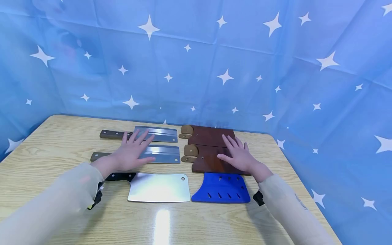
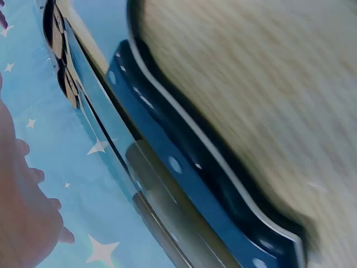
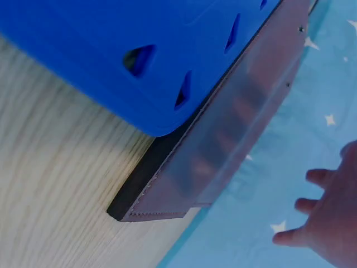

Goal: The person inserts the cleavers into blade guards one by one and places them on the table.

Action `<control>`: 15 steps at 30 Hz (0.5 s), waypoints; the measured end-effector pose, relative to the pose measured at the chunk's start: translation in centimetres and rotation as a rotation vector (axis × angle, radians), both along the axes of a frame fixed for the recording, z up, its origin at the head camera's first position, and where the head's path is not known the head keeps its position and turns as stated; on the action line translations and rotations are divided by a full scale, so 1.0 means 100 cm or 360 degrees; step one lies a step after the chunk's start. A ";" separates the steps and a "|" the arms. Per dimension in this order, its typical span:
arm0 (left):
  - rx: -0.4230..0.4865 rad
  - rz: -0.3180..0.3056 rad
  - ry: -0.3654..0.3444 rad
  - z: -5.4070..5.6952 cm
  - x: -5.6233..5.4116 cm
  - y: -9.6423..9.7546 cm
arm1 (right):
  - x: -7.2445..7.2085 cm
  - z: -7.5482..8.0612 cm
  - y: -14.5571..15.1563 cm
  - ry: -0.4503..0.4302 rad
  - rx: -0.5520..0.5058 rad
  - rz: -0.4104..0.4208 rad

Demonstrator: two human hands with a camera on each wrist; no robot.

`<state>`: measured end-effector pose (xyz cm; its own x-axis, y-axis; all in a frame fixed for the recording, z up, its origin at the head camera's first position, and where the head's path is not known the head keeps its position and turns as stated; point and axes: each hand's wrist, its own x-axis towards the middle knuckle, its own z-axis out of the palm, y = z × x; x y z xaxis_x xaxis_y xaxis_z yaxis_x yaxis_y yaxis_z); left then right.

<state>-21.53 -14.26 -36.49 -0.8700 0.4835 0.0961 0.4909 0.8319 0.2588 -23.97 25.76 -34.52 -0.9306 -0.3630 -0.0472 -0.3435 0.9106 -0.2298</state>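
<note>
on a pale wood-grain table (image 1: pixel 214 221) lie three steel cleavers (image 1: pixel 160 188), two reddish-brown leather sheaths (image 1: pixel 211 161) and one blue plastic sheath (image 1: pixel 221 188). above, we see left hand (image 1: pixel 129 156) and right hand (image 1: pixel 240 157) released, fingers spread.

The person's left arm (image 1: pixel 52 200) extends toward two o'clock in the head view, the right arm (image 1: pixel 291 207) toward half past ten. The left hand (image 1: pixel 128 153) spreads its straight fingers (image 1: pixel 147 141) toward one o'clock, thumb (image 1: pixel 148 159) near three; the right hand (image 1: pixel 241 157) spreads its own toward eleven, thumb between nine and ten. Both backs face upward.
</note>
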 end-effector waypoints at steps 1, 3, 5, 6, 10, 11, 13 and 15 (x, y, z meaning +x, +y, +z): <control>0.0002 -0.0008 -0.0004 0.000 0.001 -0.002 | 0.001 0.000 0.001 0.0003 0.0003 0.0015; 0.0001 -0.0027 -0.0004 -0.001 0.005 -0.006 | 0.004 0.001 0.003 0.0015 0.0013 0.0048; 0.0004 -0.0045 0.0001 -0.002 0.009 -0.010 | 0.007 0.001 0.005 0.0014 0.0011 0.0080; 0.0006 -0.0054 0.0004 -0.002 0.011 -0.012 | 0.008 0.001 0.006 0.0018 0.0014 0.0098; 0.0018 -0.0070 0.0004 -0.004 0.020 -0.020 | 0.015 -0.001 0.011 0.0018 0.0017 0.0149; 0.0021 -0.0069 0.0002 -0.004 0.022 -0.022 | 0.016 -0.002 0.013 0.0022 0.0023 0.0158; 0.0030 -0.0060 -0.0017 -0.005 0.025 -0.026 | 0.020 -0.003 0.016 0.0022 0.0019 0.0170; 0.0044 -0.0054 -0.0035 -0.006 0.028 -0.029 | 0.023 -0.005 0.020 0.0017 0.0010 0.0175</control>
